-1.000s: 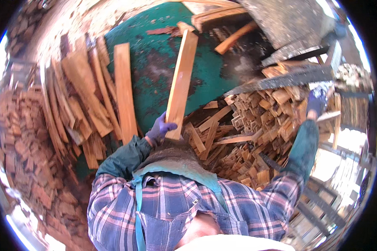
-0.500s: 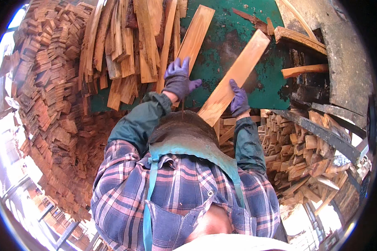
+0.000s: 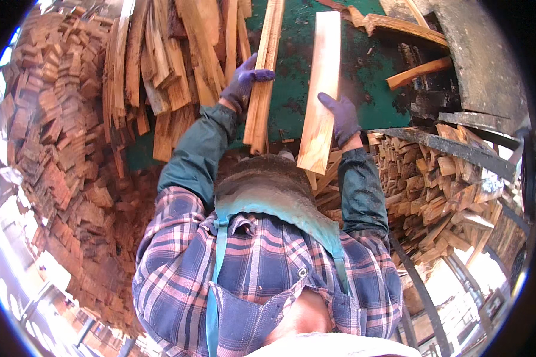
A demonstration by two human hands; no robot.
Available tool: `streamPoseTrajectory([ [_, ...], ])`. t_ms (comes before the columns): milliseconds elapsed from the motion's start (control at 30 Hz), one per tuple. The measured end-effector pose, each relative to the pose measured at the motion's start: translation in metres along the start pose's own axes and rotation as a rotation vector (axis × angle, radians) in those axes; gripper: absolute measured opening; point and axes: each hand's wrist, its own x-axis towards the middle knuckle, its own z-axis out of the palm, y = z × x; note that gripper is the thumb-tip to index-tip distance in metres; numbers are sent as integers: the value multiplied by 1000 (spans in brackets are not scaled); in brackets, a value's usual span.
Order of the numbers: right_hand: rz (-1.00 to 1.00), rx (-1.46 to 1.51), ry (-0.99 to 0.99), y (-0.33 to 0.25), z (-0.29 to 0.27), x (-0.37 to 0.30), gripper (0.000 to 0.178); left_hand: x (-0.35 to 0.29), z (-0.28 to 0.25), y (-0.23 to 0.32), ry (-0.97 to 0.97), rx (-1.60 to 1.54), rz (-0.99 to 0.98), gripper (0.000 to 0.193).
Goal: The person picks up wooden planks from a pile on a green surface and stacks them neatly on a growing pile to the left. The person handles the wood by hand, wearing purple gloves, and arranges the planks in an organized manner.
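Both hands wear purple gloves with dark cuffs. My left hand (image 3: 242,83) is closed on a long narrow wooden plank (image 3: 263,89), gripping it from the left side with the thumb across its top. My right hand (image 3: 340,118) holds a wider, pale wooden board (image 3: 321,83) by its right edge, thumb on its upper face. The two pieces stand side by side with a gap between them, over a green table (image 3: 292,89) with worn dark patches. Their near ends reach the dark apron at my front.
Several long wood strips (image 3: 202,47) lie heaped on the table's left. Offcuts (image 3: 420,72) rest at the far right, beside a concrete slab (image 3: 482,65). Stacked cut wood (image 3: 59,119) rises along the left, and more split wood (image 3: 423,184) fills the right below a metal bar (image 3: 458,149).
My left hand has closed on the narrow plank and turned it on edge. The board in my right hand has swung from slanting to nearly straight ahead.
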Motion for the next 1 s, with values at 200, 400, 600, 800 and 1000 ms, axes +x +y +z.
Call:
streamPoseTrajectory([
  [200, -332, -645, 224, -4, 35, 27, 55, 17, 42, -28, -113, -257, 94, 58],
  [400, -250, -677, -115, 65, 28, 68, 52, 76, 72, -24, 212, 778, 76, 82],
  [600, 69, 468, 123, -23, -94, 163, 55, 92, 104, -36, 396, 1296, 168, 99],
  [800, 153, 81, 812, -180, -131, 299, 115, 90, 106, -38, 428, 1327, 228, 97],
  [1000, 250, -176, 771, -176, -128, 327, 100, 92, 113, -43, 491, 1333, 210, 95],
])
